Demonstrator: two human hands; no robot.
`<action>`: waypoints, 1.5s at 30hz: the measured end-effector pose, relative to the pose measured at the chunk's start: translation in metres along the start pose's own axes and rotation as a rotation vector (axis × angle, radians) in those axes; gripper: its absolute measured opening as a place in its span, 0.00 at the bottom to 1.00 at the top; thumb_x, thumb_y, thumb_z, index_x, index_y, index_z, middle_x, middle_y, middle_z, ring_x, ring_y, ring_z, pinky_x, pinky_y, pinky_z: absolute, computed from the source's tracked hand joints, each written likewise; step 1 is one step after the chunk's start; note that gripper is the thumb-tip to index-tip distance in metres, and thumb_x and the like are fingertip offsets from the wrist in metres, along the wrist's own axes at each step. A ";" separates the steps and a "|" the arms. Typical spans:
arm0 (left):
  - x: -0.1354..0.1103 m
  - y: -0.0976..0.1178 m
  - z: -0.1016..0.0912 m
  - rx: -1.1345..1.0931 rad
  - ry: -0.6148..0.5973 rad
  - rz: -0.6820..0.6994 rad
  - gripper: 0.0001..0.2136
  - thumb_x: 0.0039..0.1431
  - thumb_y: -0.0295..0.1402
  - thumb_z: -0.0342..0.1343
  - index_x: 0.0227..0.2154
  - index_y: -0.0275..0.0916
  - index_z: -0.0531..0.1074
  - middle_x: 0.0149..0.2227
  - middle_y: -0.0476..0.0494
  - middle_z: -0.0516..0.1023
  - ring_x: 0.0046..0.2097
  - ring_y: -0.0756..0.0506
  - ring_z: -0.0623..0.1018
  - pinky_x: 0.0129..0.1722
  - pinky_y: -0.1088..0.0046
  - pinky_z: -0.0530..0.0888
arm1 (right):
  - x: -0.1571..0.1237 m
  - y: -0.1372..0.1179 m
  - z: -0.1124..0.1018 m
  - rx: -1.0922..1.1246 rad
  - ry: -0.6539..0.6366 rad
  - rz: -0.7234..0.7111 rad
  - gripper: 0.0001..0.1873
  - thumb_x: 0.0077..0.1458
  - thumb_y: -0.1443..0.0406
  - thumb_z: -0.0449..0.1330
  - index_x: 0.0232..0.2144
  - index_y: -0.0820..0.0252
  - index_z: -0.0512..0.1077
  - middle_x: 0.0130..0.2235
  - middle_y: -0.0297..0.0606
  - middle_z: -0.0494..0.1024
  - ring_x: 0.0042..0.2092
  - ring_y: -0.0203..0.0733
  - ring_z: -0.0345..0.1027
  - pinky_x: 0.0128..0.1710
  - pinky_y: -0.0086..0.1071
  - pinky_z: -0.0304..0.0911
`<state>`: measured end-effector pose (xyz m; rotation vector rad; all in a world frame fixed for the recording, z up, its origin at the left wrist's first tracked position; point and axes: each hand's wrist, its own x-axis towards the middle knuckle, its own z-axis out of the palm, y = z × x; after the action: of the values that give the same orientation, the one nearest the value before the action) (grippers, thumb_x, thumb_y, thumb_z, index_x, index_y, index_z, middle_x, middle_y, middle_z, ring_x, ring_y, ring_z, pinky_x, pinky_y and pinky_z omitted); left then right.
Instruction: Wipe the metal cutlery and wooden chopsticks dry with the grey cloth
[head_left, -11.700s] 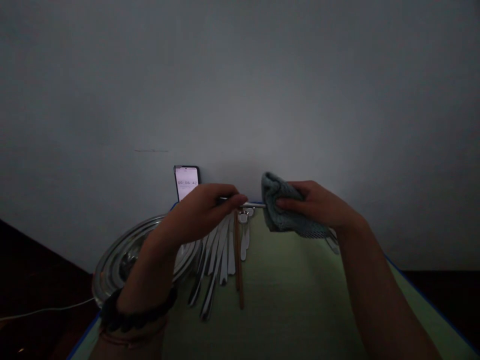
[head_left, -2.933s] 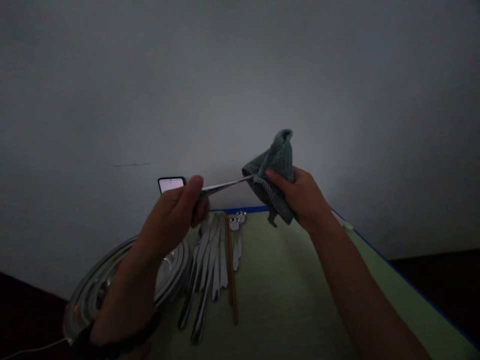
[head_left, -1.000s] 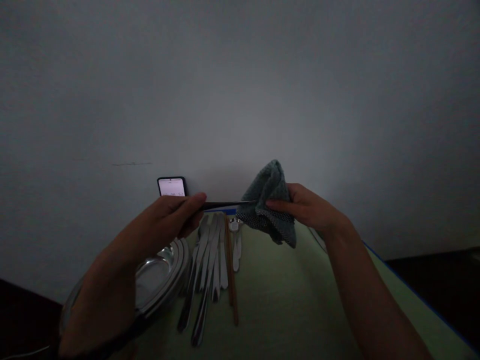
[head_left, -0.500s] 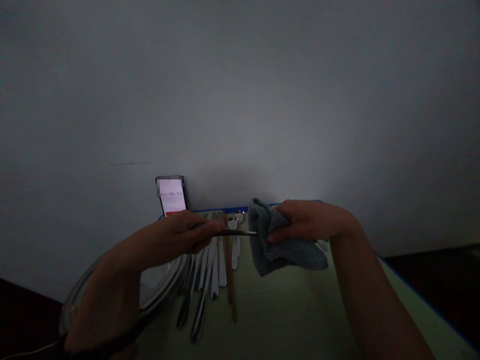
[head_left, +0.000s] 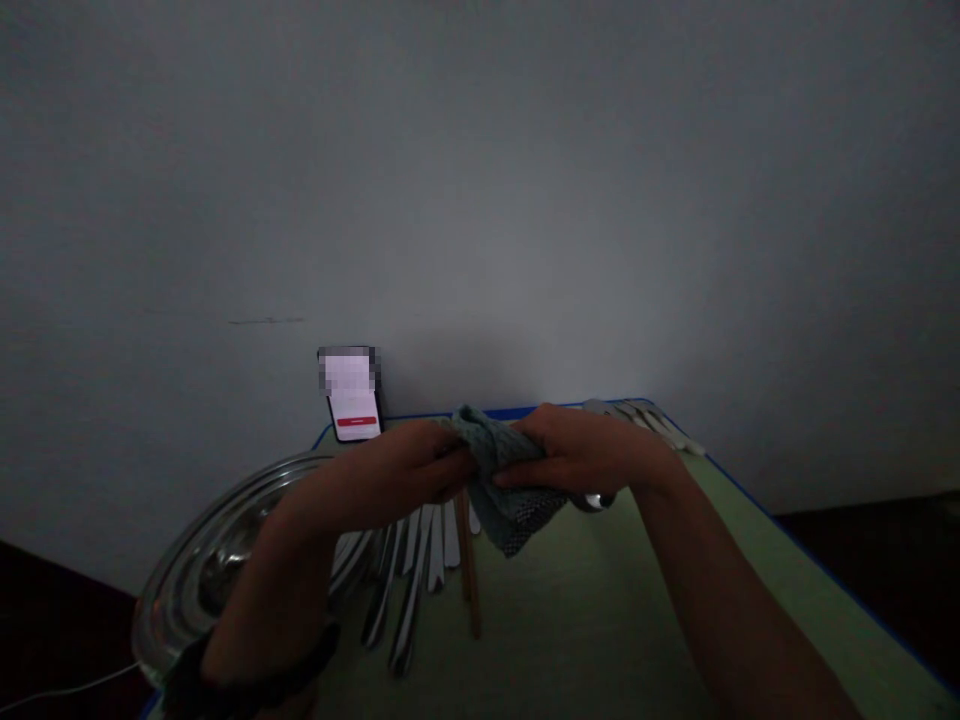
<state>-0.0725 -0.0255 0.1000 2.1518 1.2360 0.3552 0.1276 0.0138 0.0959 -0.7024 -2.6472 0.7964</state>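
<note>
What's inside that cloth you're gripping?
Only a shiny metal tip pokes out beneath the right hand; the cloth and left hand cover the rest.

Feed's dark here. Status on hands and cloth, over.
Right hand shut on cloth. Left hand closed against cloth, its grip hidden. Cutlery row on table beneath.

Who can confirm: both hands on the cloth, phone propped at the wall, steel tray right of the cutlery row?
Not quite: the head view shows the steel tray left of the cutlery row, not right. The left hand and right hand meet on the cloth, and the phone is propped at the wall.
</note>
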 end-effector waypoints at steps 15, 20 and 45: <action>-0.002 0.007 -0.012 0.119 0.568 -0.033 0.20 0.61 0.42 0.40 0.16 0.38 0.60 0.16 0.54 0.59 0.19 0.54 0.61 0.19 0.79 0.58 | 0.004 0.031 -0.009 0.533 1.011 0.135 0.15 0.43 0.54 0.62 0.29 0.59 0.74 0.28 0.33 0.76 0.29 0.36 0.68 0.28 0.30 0.62; 0.016 0.015 0.008 0.005 0.580 0.016 0.22 0.63 0.42 0.38 0.16 0.38 0.60 0.15 0.55 0.59 0.18 0.54 0.60 0.18 0.79 0.58 | 0.030 0.018 0.006 0.901 1.444 0.084 0.17 0.47 0.52 0.57 0.36 0.55 0.72 0.38 0.33 0.76 0.42 0.37 0.69 0.38 0.30 0.64; -0.012 0.000 -0.017 0.107 0.405 -0.041 0.22 0.58 0.47 0.41 0.15 0.39 0.59 0.14 0.54 0.58 0.17 0.55 0.58 0.16 0.80 0.56 | 0.009 0.040 -0.007 0.279 1.181 0.079 0.15 0.45 0.54 0.60 0.29 0.61 0.71 0.30 0.34 0.75 0.31 0.36 0.65 0.32 0.31 0.60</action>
<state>-0.0880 -0.0292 0.1142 2.2088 1.5472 0.7514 0.1370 0.0506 0.0795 -0.8371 -1.4283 0.4938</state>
